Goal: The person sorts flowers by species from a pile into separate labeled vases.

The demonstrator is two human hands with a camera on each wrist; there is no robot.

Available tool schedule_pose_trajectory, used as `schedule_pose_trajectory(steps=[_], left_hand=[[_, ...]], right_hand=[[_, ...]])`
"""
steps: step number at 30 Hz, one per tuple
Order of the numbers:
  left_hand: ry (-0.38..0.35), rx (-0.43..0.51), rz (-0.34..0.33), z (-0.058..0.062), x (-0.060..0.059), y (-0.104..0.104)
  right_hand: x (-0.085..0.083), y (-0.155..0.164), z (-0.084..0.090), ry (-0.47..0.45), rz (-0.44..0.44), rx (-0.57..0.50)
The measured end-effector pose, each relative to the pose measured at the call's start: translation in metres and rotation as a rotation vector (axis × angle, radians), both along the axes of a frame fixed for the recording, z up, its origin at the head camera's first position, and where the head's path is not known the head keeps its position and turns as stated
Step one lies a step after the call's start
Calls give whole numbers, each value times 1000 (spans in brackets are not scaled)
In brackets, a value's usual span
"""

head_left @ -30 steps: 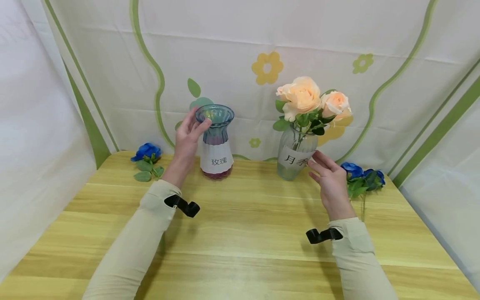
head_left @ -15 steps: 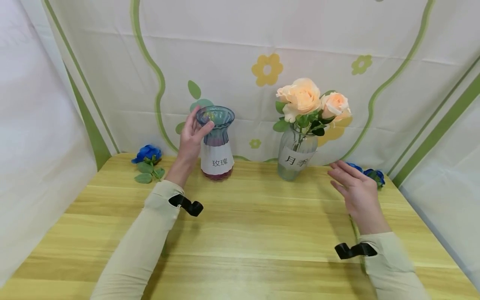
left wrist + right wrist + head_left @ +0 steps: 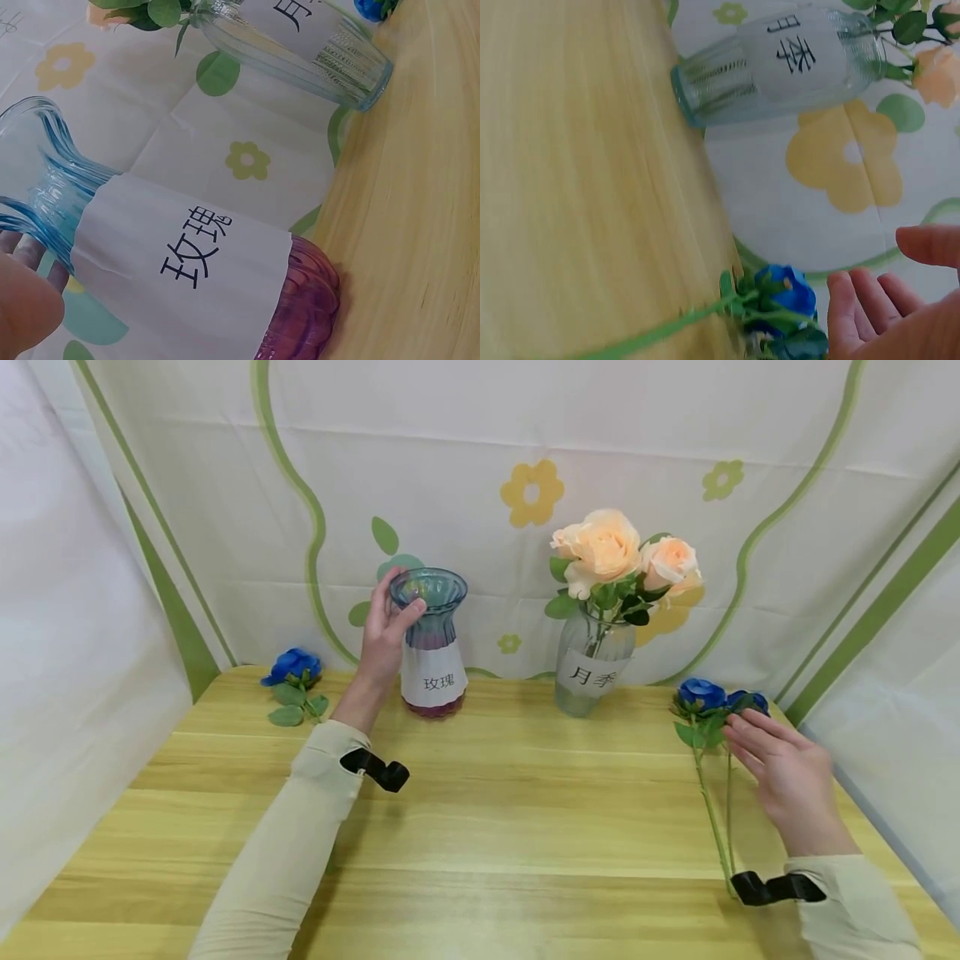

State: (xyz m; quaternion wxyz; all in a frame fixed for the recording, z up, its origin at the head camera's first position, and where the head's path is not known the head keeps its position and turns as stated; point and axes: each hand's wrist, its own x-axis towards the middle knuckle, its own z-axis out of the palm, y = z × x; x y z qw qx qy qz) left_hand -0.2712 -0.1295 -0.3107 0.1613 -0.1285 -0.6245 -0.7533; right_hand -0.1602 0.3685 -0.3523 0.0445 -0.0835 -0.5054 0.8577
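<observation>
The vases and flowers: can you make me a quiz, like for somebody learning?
1. True or false: the clear vase has peach flowers in it.

2. What does the left hand hold?
A) the clear vase
B) the blue vase
C) the peach flowers

3. Which flowers are nearest the right hand?

Key:
1. True.
2. B.
3. The blue flowers.
</observation>
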Motion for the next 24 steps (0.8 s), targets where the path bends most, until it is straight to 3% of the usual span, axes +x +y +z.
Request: schedule_pose_trajectory(steps=[6, 15, 24], left_hand=[[16, 18, 9, 2, 0, -1], [9, 17, -13, -3, -3, 1], [0, 19, -17, -3, -1, 3]], right_hand=[[3, 22, -9, -95, -20, 117], [5, 45, -24, -357, 34, 383], [1, 50, -37, -442, 39, 570]])
